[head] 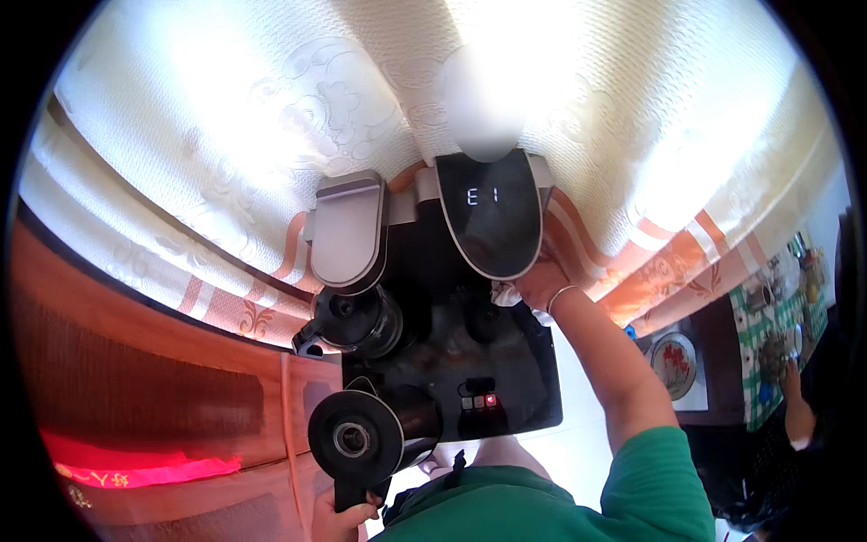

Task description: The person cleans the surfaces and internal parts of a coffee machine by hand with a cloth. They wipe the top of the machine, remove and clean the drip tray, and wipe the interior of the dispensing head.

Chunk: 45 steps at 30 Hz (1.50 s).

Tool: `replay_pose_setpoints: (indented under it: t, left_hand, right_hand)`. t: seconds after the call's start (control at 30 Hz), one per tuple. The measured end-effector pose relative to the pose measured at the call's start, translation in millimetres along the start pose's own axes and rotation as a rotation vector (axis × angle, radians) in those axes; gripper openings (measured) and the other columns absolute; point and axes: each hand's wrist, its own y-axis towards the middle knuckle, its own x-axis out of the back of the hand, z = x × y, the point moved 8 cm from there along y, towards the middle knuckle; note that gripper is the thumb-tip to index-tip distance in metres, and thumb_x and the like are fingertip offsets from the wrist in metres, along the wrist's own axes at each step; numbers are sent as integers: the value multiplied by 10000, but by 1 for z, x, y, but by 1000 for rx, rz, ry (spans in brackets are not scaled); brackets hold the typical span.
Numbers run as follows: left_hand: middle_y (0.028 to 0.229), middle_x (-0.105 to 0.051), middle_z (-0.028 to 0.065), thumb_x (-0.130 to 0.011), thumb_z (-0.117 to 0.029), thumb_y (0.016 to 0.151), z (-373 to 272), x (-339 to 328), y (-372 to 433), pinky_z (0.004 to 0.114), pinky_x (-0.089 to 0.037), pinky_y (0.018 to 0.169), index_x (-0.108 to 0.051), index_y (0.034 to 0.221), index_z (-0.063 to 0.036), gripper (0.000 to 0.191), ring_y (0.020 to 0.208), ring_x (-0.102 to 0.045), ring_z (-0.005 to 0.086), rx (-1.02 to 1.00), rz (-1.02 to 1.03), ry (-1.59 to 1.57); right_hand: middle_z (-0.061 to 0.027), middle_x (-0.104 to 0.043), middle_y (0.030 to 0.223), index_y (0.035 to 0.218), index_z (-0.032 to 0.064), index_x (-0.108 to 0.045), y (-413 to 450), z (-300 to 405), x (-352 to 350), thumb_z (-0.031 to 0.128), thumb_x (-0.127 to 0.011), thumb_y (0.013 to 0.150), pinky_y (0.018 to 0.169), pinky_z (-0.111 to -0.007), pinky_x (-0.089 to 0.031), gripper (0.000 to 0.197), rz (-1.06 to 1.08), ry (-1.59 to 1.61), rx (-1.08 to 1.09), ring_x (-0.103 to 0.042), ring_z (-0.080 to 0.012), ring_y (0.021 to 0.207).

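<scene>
My left hand [349,518] grips the handle of a black kettle [355,437], which is held at the near left edge of a glossy black appliance top [460,366]. My right hand [545,284], with a bracelet at the wrist, holds a crumpled white cloth [504,295]. That hand is beneath and beside the dark display head [491,217], which shows lit characters. A silver spout head [349,230] stands to its left. Under the silver head sits a glass pot with a black lid [352,322]. Its contents are too dark to make out.
Patterned curtains [325,108] hang close behind the appliance. A reddish wooden cabinet [156,379] with a red ribbon [149,471] borders the left. At right, another person's hand [792,393] is by a green checked tablecloth [752,400], near a flowered plate [674,366].
</scene>
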Motion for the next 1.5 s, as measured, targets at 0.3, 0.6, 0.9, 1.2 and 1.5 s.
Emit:
replay_pose_setpoints:
  t: [0.3,0.6,0.9,1.2,1.5]
  left_hand:
    - [724,-589,55,-639,-68,604,18,20,10,262,-437,594,-594,795,4,210,638,-558,144,13,209,-59]
    - [782,-637,86,-646,-43,585,36,28,22,260,-478,639,-624,864,32,290,673,-603,147,34,276,-112]
    - [736,-590,60,-620,-44,605,18,15,12,270,-452,617,-592,808,11,212,656,-568,152,7,198,-87]
    - [751,-565,38,-618,-61,610,22,1,1,271,-444,588,-588,852,-12,249,663,-547,149,45,60,-69]
    - [743,-574,71,-569,-16,632,25,-20,10,273,-453,594,-575,833,21,205,644,-553,165,69,24,-108]
  right_hand:
    - [-85,-578,1006,1018,152,-622,-78,27,-22,123,-541,712,759,-407,-460,317,-220,45,-158,-583,-274,920]
    - [-68,-563,954,972,136,-616,-164,88,-36,99,-522,711,795,-399,-434,280,-336,29,-93,-553,-269,948]
    - [-77,-597,991,1013,137,-626,-53,1,-22,83,-517,726,852,-380,-430,312,-273,-19,-158,-558,-249,966]
    - [-156,-590,1049,1024,22,-585,30,19,4,153,-506,794,909,-395,-397,276,-461,314,-39,-533,-329,1016]
    - [-126,-592,1071,1030,58,-584,3,8,2,202,-446,811,896,-410,-402,296,-138,190,12,-557,-309,1005]
